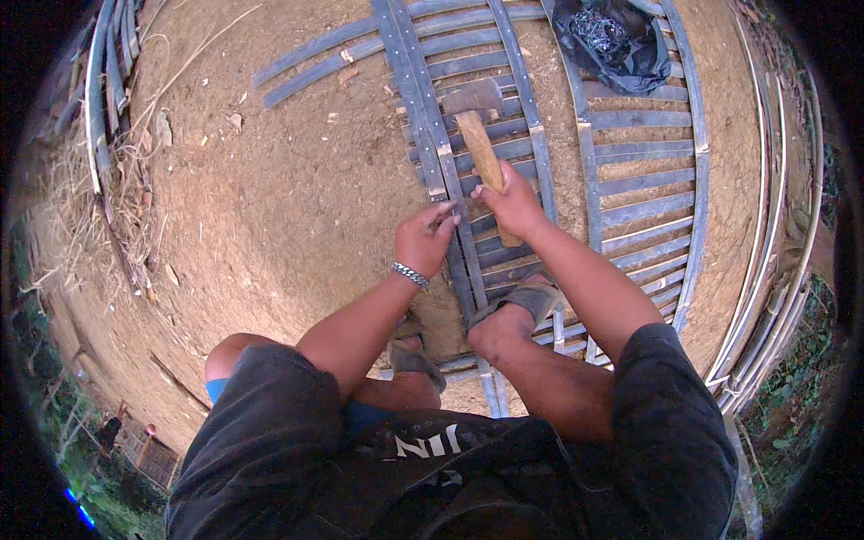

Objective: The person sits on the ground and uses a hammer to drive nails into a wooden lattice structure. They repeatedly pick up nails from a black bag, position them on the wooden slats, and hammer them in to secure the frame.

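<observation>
My right hand (513,202) grips the wooden handle of a hammer (477,121), its metal head pointing away from me over a lattice of grey bamboo slats (621,184) lying on bare earth. My left hand (423,238), with a metal bracelet at the wrist, pinches something small, probably a nail, against a long upright slat (423,117) just left of the hammer handle. I squat over the lattice, with my right foot in a sandal (531,297) resting on the slats and my left sandal (412,355) beside it.
A black plastic bag (612,40) lies on the lattice at the far top right. Loose bamboo strips (103,99) are stacked at the left edge, and more long strips (774,270) curve along the right. Brown dirt ground (270,198) spreads to the left.
</observation>
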Motion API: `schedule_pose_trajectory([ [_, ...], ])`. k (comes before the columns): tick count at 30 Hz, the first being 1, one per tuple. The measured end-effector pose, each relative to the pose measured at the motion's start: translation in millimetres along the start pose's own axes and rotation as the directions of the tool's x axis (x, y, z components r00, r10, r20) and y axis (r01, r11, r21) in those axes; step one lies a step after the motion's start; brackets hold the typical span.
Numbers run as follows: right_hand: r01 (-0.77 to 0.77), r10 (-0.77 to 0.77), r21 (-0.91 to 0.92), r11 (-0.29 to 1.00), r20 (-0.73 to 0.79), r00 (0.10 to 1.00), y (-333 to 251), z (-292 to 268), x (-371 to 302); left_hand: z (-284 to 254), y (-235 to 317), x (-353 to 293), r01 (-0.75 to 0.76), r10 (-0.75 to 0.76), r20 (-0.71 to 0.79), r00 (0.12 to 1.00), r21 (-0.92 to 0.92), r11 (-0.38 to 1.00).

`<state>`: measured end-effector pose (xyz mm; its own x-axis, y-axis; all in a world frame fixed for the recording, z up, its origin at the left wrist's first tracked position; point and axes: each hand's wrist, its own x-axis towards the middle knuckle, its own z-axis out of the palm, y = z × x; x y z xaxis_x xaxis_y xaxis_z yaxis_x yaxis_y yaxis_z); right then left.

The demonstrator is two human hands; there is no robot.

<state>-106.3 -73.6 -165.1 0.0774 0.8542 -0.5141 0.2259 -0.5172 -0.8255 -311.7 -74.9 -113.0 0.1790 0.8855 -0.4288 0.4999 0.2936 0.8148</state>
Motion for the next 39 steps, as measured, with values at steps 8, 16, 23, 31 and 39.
schedule_pose_trajectory([
  [8, -0.051, 0.048, 0.095, 0.994, 0.029, 0.998, -17, -2, -2, 10, -3, 3, -0.304, 0.303, 0.027, 0.953, 0.051, 0.951],
  [16, -0.032, 0.030, 0.060, 0.998, 0.032, 0.999, -13, -7, 5, 33, -4, 28, -0.525, 0.561, -0.217, 0.799, 0.204, 0.826],
  [23, -0.106, 0.092, 0.150, 0.983, 0.099, 0.991, -23, -12, 6, 66, 1, 17, -0.561, 0.560, -0.196, 0.805, 0.058, 0.826],
  [31, -0.192, 0.149, 0.154, 0.969, 0.254, 0.956, -31, -36, 15, 80, -5, 19, -0.505, 0.524, -0.081, 0.848, 0.180, 0.844],
  [39, -0.150, 0.129, 0.075, 0.986, 0.237, 0.963, -62, -70, 20, 75, 0, 17, -0.501, 0.518, 0.055, 0.854, 0.358, 0.788],
])
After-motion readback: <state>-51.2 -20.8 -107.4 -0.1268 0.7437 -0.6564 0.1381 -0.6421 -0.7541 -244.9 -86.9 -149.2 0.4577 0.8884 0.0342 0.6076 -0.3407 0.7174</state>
